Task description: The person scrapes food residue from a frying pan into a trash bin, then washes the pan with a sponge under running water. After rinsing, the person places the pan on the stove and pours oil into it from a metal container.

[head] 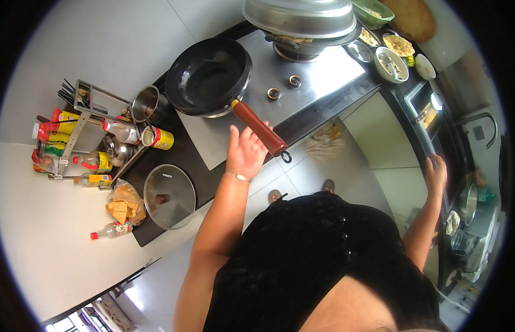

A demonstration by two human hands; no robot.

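A black wok sits on the left burner of a steel gas hob, its reddish-brown handle pointing towards me. My left hand is beside and partly behind that handle, palm up with fingers spread; it does not grip it. My right hand rests at the edge of the dark counter by the sink, fingers slightly bent; whether it holds anything is unclear. A large metal steamer or lidded pot stands on the right burner. Left of my left hand, a glass lid lies on the dark counter.
A steel rack holds sauce bottles and jars, near a steel pot. A plastic bag and a bottle lie beside the lid. Food bowls stand at the right, before the cleaver and sink tap.
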